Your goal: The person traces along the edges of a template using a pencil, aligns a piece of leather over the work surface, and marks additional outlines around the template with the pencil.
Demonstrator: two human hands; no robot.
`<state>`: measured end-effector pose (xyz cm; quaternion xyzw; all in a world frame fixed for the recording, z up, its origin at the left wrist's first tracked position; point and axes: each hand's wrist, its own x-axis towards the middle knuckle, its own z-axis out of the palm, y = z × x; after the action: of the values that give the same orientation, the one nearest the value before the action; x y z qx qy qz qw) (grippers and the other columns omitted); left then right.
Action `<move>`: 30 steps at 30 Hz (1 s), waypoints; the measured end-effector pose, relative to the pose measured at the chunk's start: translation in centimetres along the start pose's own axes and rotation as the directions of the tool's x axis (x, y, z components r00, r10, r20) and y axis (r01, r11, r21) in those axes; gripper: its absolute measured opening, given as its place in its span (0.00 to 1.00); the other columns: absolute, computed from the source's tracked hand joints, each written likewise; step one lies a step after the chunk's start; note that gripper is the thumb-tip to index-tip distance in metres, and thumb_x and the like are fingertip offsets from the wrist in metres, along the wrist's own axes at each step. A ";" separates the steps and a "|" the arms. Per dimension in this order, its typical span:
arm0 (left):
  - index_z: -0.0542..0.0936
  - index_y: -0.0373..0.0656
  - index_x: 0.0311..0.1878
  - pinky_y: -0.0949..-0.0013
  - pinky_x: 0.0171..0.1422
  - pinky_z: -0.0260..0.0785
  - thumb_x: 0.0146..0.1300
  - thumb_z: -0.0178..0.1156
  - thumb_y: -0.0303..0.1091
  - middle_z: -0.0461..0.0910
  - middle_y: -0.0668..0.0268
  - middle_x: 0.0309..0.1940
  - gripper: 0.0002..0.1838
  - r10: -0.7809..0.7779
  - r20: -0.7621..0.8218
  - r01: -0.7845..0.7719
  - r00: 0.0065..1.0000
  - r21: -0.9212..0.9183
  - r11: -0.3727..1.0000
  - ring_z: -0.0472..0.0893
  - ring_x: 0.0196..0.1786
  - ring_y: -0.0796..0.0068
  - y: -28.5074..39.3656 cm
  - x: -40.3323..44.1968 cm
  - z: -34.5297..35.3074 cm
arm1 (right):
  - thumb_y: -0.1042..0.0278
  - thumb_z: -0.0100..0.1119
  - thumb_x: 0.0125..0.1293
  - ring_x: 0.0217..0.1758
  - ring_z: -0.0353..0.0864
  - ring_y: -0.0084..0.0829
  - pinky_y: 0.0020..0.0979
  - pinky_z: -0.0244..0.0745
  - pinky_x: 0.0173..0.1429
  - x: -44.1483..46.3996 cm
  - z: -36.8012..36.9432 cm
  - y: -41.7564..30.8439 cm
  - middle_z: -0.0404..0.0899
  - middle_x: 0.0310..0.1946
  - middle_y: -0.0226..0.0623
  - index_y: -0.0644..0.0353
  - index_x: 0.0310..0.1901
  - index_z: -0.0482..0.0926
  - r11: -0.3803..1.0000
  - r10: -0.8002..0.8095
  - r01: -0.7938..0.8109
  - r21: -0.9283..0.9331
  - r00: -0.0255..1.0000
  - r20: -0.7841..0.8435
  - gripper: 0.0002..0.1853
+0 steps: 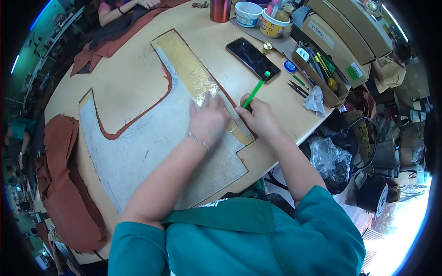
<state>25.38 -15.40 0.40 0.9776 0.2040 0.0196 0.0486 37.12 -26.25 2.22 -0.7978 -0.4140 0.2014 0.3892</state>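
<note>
A large grey-white template [138, 158] with a yellow taped band [177, 53] lies on the table, and a rim of reddish-brown leather [120, 133] shows along its edges. My left hand [209, 122] rests on the yellow band with its fingers spread, slightly blurred by motion. Close to the template's right edge, my right hand [261, 118] is closed around a green pen [256, 89], which slants up and to the right. The pen's lower end is hidden by the fingers. Between the hands runs a narrow grey strip [237, 120] along the edge.
Folded reddish-brown leather [69, 184] lies at the left. Past my right hand are a phone [253, 59], small scissors [298, 89], a box of tools [322, 73] and cups [275, 25]. A co-worker's arm [120, 13] rests on dark material at the far edge.
</note>
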 end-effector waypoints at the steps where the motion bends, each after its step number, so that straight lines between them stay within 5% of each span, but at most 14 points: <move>1: 0.65 0.38 0.60 0.35 0.63 0.47 0.56 0.54 0.54 0.60 0.61 0.63 0.35 0.049 0.014 -0.047 0.999 -0.103 0.994 0.56 0.68 0.61 1.1 -1.2 -0.1 | 0.66 0.58 0.58 0.30 0.77 0.46 0.37 0.71 0.36 0.1 0.0 0.1 0.76 0.26 0.47 0.61 0.35 0.72 1.000 -0.028 0.028 -0.013 0.999 -0.016 0.09; 6: 0.62 0.37 0.63 0.32 0.62 0.44 0.50 0.56 0.61 0.56 0.63 0.66 0.44 -0.009 -0.008 0.007 1.000 -0.264 0.965 0.50 0.70 0.62 3.5 -3.6 0.6 | 0.67 0.57 0.58 0.31 0.77 0.47 0.37 0.72 0.37 -2.7 0.4 1.7 0.76 0.27 0.48 0.62 0.35 0.72 0.994 -0.050 0.043 -0.102 0.996 -0.072 0.08; 9: 0.61 0.39 0.64 0.32 0.62 0.44 0.50 0.56 0.61 0.55 0.66 0.67 0.44 -0.011 -0.015 0.007 1.000 -0.246 0.969 0.49 0.71 0.63 3.3 -3.6 0.8 | 0.68 0.56 0.59 0.30 0.77 0.47 0.37 0.71 0.35 -6.5 1.0 4.7 0.76 0.25 0.48 0.63 0.34 0.72 0.925 -0.212 0.261 0.276 0.958 -0.195 0.07; 12: 0.60 0.40 0.64 0.32 0.63 0.43 0.50 0.55 0.62 0.54 0.66 0.67 0.44 -0.014 0.011 0.016 1.000 -0.258 0.966 0.49 0.71 0.64 3.3 -3.6 0.7 | 0.69 0.56 0.59 0.28 0.77 0.45 0.35 0.71 0.32 -4.5 0.8 3.9 0.75 0.25 0.47 0.64 0.32 0.72 0.956 -0.295 0.292 -0.040 0.941 -0.164 0.07; 17: 0.61 0.41 0.64 0.32 0.63 0.42 0.50 0.56 0.62 0.54 0.67 0.67 0.44 -0.030 0.000 0.029 1.000 -0.290 0.956 0.49 0.71 0.64 3.4 -3.7 1.0 | 0.71 0.58 0.57 0.26 0.76 0.41 0.33 0.71 0.32 -0.4 2.2 1.9 0.74 0.25 0.44 0.64 0.30 0.73 0.988 -0.155 0.152 -0.029 0.974 -0.163 0.06; 23: 0.62 0.42 0.64 0.32 0.63 0.41 0.49 0.56 0.62 0.55 0.67 0.67 0.44 -0.024 -0.021 0.016 1.000 -0.298 0.954 0.49 0.71 0.65 3.1 -3.7 1.2 | 0.67 0.55 0.60 0.27 0.77 0.44 0.33 0.71 0.31 -5.5 1.7 4.9 0.74 0.24 0.47 0.64 0.33 0.72 0.940 -0.218 0.272 0.205 0.943 -0.252 0.08; 26: 0.62 0.42 0.64 0.32 0.63 0.41 0.48 0.57 0.62 0.55 0.67 0.67 0.44 -0.028 -0.017 0.022 0.999 -0.309 0.951 0.50 0.71 0.65 3.2 -3.7 1.2 | 0.68 0.56 0.60 0.28 0.78 0.40 0.34 0.72 0.32 -0.9 1.9 1.2 0.75 0.25 0.45 0.64 0.34 0.73 0.989 -0.122 0.107 -0.106 0.981 -0.153 0.08; 30: 0.62 0.42 0.64 0.33 0.63 0.41 0.48 0.57 0.63 0.55 0.67 0.67 0.44 -0.029 -0.031 0.018 0.999 -0.313 0.950 0.50 0.71 0.65 3.2 -3.8 1.3 | 0.69 0.56 0.60 0.28 0.78 0.40 0.35 0.72 0.32 0.1 2.6 3.1 0.76 0.26 0.45 0.63 0.33 0.74 0.987 -0.159 0.161 0.002 0.973 -0.169 0.07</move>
<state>23.21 -19.94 -0.62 0.9546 0.2105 0.0681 0.1994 37.07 -26.04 -1.79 -0.7729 -0.4411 0.1046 0.4439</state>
